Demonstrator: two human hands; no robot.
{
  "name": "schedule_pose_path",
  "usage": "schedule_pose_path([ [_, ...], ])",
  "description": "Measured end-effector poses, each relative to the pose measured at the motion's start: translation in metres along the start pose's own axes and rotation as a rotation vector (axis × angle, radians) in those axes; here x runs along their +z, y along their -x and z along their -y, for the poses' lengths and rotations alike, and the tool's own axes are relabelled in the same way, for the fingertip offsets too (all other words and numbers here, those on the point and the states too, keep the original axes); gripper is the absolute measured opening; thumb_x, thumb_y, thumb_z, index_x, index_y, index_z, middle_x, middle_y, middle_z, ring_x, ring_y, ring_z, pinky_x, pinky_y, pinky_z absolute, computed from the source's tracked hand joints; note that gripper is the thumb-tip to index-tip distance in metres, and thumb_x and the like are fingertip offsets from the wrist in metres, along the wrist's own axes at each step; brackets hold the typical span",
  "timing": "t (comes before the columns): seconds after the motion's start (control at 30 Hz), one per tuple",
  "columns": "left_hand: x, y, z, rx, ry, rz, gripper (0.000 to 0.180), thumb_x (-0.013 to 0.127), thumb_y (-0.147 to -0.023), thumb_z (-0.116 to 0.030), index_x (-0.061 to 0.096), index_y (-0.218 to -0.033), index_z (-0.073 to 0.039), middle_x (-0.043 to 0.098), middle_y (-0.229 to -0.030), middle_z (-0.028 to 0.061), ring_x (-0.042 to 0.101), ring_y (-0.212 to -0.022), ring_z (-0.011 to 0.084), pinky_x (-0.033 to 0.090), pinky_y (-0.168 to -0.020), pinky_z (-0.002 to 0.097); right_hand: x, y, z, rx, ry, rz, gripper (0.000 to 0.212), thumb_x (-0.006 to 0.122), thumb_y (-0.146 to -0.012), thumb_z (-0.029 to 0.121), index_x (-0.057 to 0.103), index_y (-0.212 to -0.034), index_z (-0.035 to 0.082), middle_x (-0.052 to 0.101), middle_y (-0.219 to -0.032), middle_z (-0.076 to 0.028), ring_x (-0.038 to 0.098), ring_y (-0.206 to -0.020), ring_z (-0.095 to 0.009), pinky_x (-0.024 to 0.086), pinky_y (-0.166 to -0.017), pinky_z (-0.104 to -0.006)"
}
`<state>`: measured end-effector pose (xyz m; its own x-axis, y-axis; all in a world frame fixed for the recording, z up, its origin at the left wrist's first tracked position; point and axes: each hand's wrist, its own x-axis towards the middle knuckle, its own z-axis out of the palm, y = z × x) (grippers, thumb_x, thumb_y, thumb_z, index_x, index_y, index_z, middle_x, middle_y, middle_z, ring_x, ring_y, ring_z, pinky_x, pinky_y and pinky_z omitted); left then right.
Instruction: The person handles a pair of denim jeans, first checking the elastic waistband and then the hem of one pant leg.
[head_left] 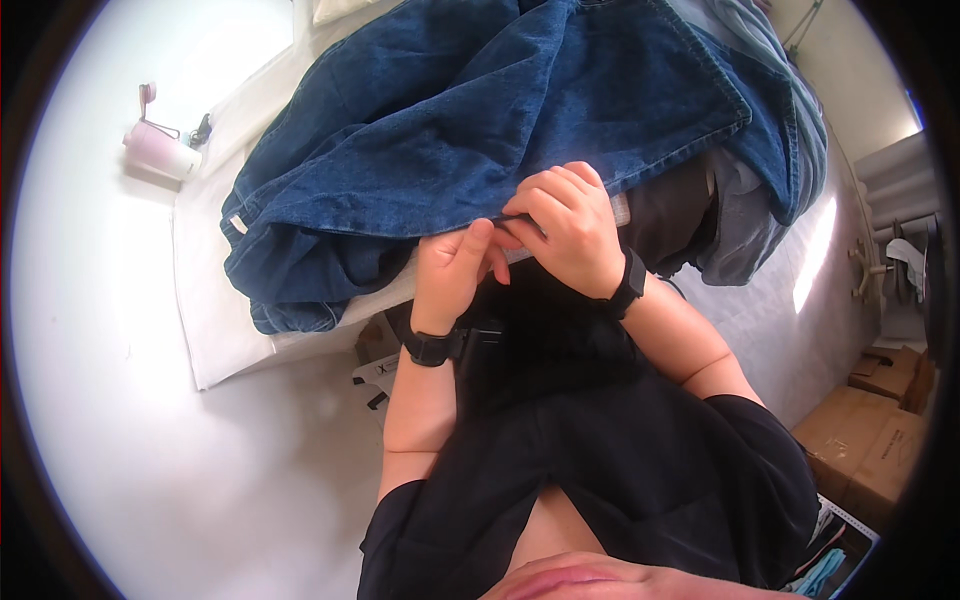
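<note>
A dark blue denim garment (430, 120) lies spread over a white-covered surface, its near edge running toward me. My left hand (455, 270) pinches that edge between thumb and fingers. Close beside it on the right, my right hand (570, 225) has its fingers curled onto the same edge. Between the two hands a short strip of the dark hem shows. Each wrist wears a black band. The fingertips of both hands are partly hidden by the cloth and by the hands themselves.
More clothes, a grey-blue garment (745, 245) and a dark brown one (675, 205), lie to the right. A pink and white bottle (160, 150) is at the left. Cardboard boxes (860, 430) stand on the floor at the right. The white cover (215, 335) hangs at the left corner.
</note>
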<state>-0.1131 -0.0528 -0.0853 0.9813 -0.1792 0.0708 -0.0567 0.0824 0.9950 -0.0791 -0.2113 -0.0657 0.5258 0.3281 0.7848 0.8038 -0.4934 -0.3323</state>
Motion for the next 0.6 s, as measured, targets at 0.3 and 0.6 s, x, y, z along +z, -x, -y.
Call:
schedule_pose_path([
  [0.3,0.011,-0.005,-0.011,-0.058,0.164,-0.197,0.035,0.048,-0.088,-0.026,0.059,-0.067,0.000,0.055,-0.055,0.0052,0.046,-0.042,0.0089,0.031,-0.040,0.0182,-0.003,0.009,0.001,0.014,-0.015,0.024,0.018,0.069,-0.057,0.005,0.058,-0.071,0.008,0.056,-0.074,-0.002,0.053,-0.067,-0.018,0.038,-0.065,-0.0302],
  [0.6,-0.001,-0.001,-0.001,-0.074,0.235,-0.249,0.025,0.053,-0.084,-0.024,0.058,-0.076,-0.001,0.060,-0.065,0.0082,0.049,-0.046,0.0093,0.038,-0.044,0.0192,-0.016,0.007,-0.005,0.108,-0.058,0.000,0.029,0.073,-0.060,0.016,0.063,-0.085,0.008,0.057,-0.080,-0.002,0.052,-0.073,-0.020,0.041,-0.066,-0.0312],
])
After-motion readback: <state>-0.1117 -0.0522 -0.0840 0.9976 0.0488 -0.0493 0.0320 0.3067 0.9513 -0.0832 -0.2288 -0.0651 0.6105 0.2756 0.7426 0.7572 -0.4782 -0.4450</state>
